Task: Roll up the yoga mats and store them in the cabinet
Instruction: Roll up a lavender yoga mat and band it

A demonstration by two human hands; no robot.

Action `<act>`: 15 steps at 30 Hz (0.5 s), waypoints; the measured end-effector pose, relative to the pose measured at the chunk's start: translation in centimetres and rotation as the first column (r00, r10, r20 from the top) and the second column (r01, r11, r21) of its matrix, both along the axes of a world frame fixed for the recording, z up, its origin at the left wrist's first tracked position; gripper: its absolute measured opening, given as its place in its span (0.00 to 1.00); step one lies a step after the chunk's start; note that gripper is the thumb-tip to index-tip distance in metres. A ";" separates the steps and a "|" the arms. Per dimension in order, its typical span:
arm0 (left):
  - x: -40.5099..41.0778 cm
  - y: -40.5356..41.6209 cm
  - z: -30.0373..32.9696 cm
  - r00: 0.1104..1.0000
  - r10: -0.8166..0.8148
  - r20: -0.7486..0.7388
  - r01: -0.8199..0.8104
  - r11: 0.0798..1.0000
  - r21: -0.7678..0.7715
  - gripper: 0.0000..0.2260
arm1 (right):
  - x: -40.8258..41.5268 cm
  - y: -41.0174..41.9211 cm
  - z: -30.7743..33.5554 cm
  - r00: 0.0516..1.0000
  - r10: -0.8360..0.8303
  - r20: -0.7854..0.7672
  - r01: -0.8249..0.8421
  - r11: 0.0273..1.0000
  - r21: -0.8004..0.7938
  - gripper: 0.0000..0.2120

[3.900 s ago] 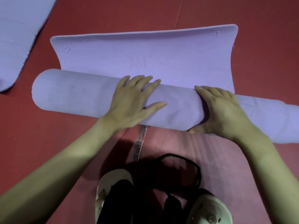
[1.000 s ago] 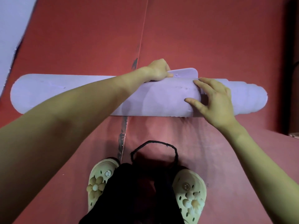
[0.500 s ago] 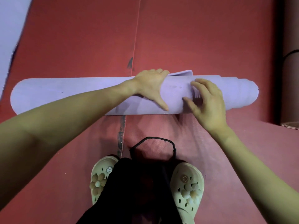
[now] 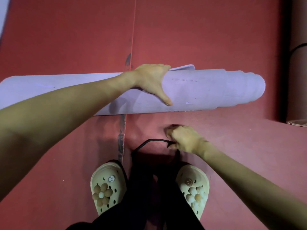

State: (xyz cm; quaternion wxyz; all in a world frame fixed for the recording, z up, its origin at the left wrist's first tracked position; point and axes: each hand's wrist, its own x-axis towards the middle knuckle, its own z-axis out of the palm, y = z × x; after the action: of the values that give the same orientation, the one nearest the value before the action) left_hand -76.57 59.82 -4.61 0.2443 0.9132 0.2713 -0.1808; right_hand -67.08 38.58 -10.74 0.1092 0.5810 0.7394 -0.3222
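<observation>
left hand (image 4: 152, 82) gripping rolled mat (image 4: 207, 92); right hand (image 4: 184, 138) nearer, pinching black strap (image 4: 149, 142)

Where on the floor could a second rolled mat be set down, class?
Free: the red floor beyond the rolled purple mat, and the patch to the left of the left shoe. Crowded: between mat and shoes, where the right hand pinches the black strap. The left hand holds the roll.

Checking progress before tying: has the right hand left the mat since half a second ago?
Yes. The right hand came off the rolled mat, toward the shoes, and grips the black strap.
</observation>
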 end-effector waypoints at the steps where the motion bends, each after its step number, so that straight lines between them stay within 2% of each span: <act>1: 0.0 0.0 0.1 1.000 0.003 -0.001 -0.003 1.000 -0.003 0.40 | -0.1 0.1 0.1 1.000 -0.016 -0.002 0.016 1.000 0.000 0.15; 5: 0.1 -0.4 0.6 1.000 0.014 -0.020 -0.015 1.000 -0.022 0.40 | 0.7 0.2 0.4 0.994 -0.098 0.048 0.098 0.995 -0.007 0.09; 6: 0.0 -0.4 0.6 0.999 0.016 -0.028 -0.017 1.000 -0.024 0.40 | 1.2 0.3 0.1 0.981 -0.192 0.036 0.192 0.981 -0.011 0.10; 7: 0.0 -0.5 0.6 0.999 0.024 -0.033 -0.025 0.999 -0.028 0.40 | 1.7 0.4 0.1 0.934 -0.356 -0.018 0.355 0.934 -0.032 0.10; 8: 0.0 -0.7 0.6 0.999 0.031 -0.030 -0.031 0.999 -0.026 0.40 | 2.0 0.6 0.3 0.823 -0.560 -0.097 0.553 0.829 -0.086 0.10; 9: 0.0 -1.0 0.7 0.999 0.031 -0.026 -0.031 0.999 -0.013 0.40 | 2.1 0.8 0.7 0.614 -0.765 -0.195 0.738 0.644 -0.200 0.09; 10: 0.0 -1.4 0.9 0.999 0.030 -0.021 -0.030 1.000 0.007 0.40 | 2.3 1.1 1.0 0.296 -0.917 -0.269 0.840 0.383 -0.384 0.07; 11: -0.1 -1.8 1.1 0.999 0.030 -0.015 -0.030 0.999 0.034 0.41 | 2.3 1.5 1.1 -0.077 -0.966 -0.245 0.792 0.090 -0.604 0.08; 12: -0.1 -2.1 1.3 1.000 0.029 -0.008 -0.029 0.998 0.063 0.42 | 2.3 1.7 1.4 -0.393 -0.908 -0.146 0.626 -0.148 -0.766 0.11; 13: -0.3 -2.5 1.5 0.999 0.033 -0.004 -0.032 0.996 0.087 0.44 | 2.4 1.6 1.9 -0.598 -0.800 -0.049 0.443 -0.279 -0.852 0.13; 14: -0.5 -2.8 1.6 0.999 0.045 0.001 -0.045 0.993 0.110 0.46 | 2.5 1.6 2.3 -0.717 -0.697 0.004 0.319 -0.333 -0.887 0.13; 15: -0.7 -3.0 1.9 0.998 0.060 0.012 -0.061 0.989 0.134 0.47 | 2.8 1.7 2.8 -0.786 -0.618 0.008 0.268 -0.353 -0.896 0.11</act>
State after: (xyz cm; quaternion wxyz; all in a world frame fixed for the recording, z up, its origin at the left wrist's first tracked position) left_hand -77.30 56.80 -2.66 0.1885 0.9198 0.3093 -0.1509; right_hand -64.24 40.32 -7.99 -0.4944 0.5747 -0.2654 -0.5957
